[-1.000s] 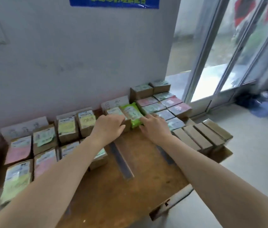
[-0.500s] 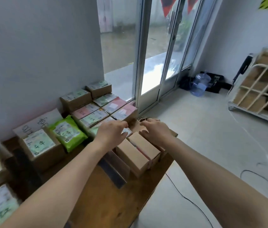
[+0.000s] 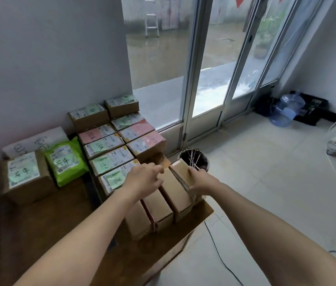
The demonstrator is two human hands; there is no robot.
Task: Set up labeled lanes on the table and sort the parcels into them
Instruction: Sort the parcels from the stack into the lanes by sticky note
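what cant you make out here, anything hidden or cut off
Head view only:
Plain boxes: they stand on edge, so any labels are hidden.
Left hand: its back hides the fingertips, so its grip is unclear.
End box: the right hand gripping it covers its right face.
White card: a labelled box and the green pouch cover its lower writing.
Table: left end blurred and cut by the frame edge.

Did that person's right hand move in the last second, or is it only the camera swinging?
Yes. The right hand was beside the green bag; now it is further right along the table, gripping the end plain brown box.
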